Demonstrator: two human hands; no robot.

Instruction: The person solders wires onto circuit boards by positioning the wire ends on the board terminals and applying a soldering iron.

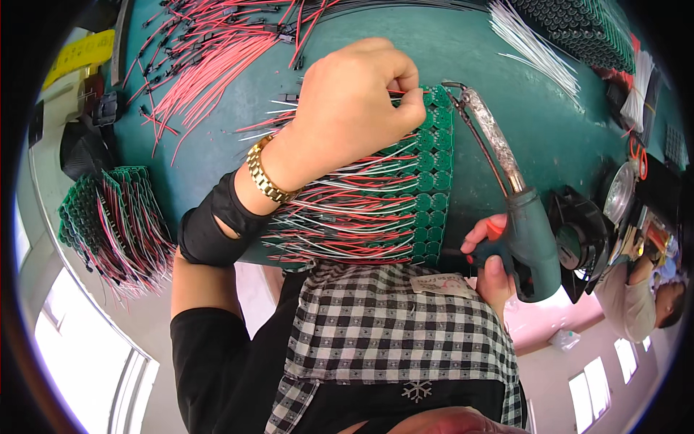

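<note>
My left hand (361,94), with a gold watch at the wrist, is pinched shut on a red wire (396,92) over the upper end of a green circuit board panel (432,184). Rows of red and white wires (354,210) fan out leftward from that panel, partly hidden under the hand and wrist. In my right hand (494,276) is a dark green soldering gun (533,242), its fingers wrapped about the handle. The bent tip of the gun (450,84) reaches the panel's upper right corner, close to my left fingertips.
Loose red wires with black connectors (217,69) lie at the far left, and white wires (538,54) at the far right. Stacked boards (578,29) stand behind them. Wired boards (112,224) hang at the left edge. A black fan-like device (578,242) sits at right; another person (629,307) is beyond.
</note>
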